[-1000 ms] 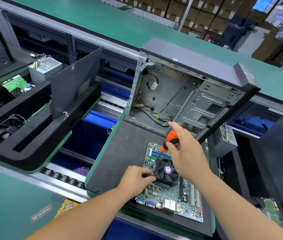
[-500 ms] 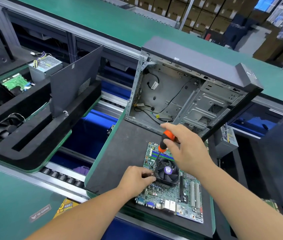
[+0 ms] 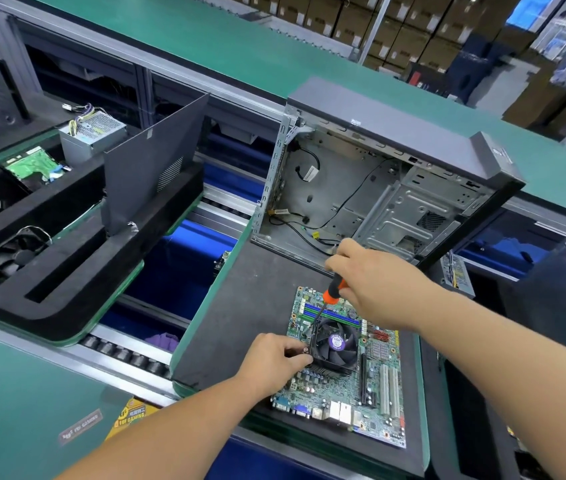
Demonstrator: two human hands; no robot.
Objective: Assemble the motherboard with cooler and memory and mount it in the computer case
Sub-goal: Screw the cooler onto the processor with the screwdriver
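Green conveyor benches surround a dark mat (image 3: 240,306) on which the motherboard (image 3: 371,393) lies, near the open computer case (image 3: 378,188). The screwdriver (image 3: 331,294) is gripped by the right hand (image 3: 375,282), now raised slightly higher than a second ago, while the cooler (image 3: 335,344) is pinched at its left edge by the left hand (image 3: 274,358); fastening seems unfinished.

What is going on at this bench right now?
A person is fastening the cooler onto the motherboard. The right hand grips an orange-handled screwdriver, tip down at the cooler's far-left corner. The left hand pinches its near-left corner. The computer case stands open behind, with no board in it.
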